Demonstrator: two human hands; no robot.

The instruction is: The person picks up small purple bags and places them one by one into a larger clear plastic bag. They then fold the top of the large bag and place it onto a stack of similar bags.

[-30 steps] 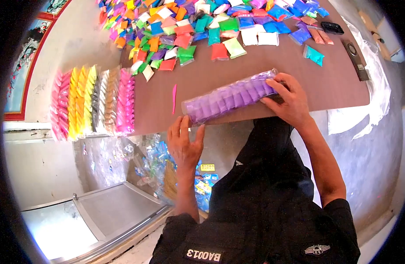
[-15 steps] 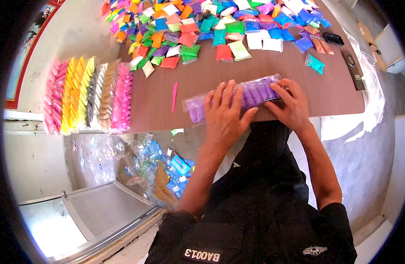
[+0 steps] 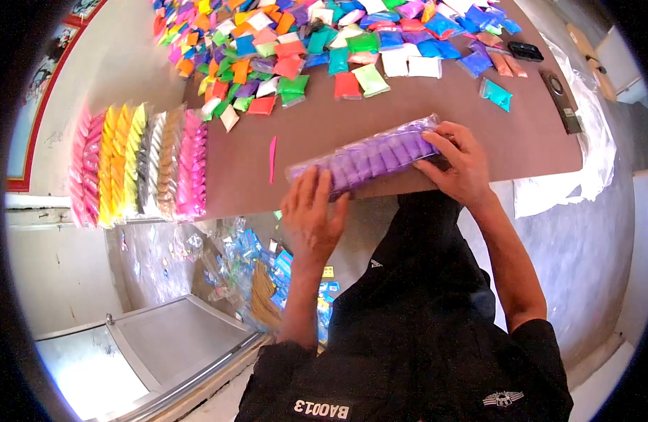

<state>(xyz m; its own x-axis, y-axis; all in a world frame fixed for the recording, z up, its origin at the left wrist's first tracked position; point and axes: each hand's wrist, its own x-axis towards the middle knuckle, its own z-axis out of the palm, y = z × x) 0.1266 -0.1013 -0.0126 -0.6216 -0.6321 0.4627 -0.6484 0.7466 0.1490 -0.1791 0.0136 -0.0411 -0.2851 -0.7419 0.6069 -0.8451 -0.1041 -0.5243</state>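
A long clear pack of purple pieces (image 3: 373, 156) lies slantwise near the table's front edge, its right end farther from me. My left hand (image 3: 313, 211) touches its left end with the fingertips, fingers apart. At the right end, my right hand (image 3: 456, 158) grips the pack between thumb and fingers. A thin pink tool (image 3: 272, 160) rests on the table left of the pack. Farther left, filled packs in pink, yellow, black, white and brown (image 3: 137, 162) lie side by side.
Many small coloured packets (image 3: 289, 67) are heaped along the far side of the brown table (image 3: 521, 141). A black object (image 3: 525, 50) and a dark remote-like device (image 3: 560, 102) lie at the right. Below the table are plastic wrappers (image 3: 246, 253) and a broom head (image 3: 265, 295).
My left hand has slid left and down along the purple pack to its left end, uncovering the middle. The view has shifted slightly.
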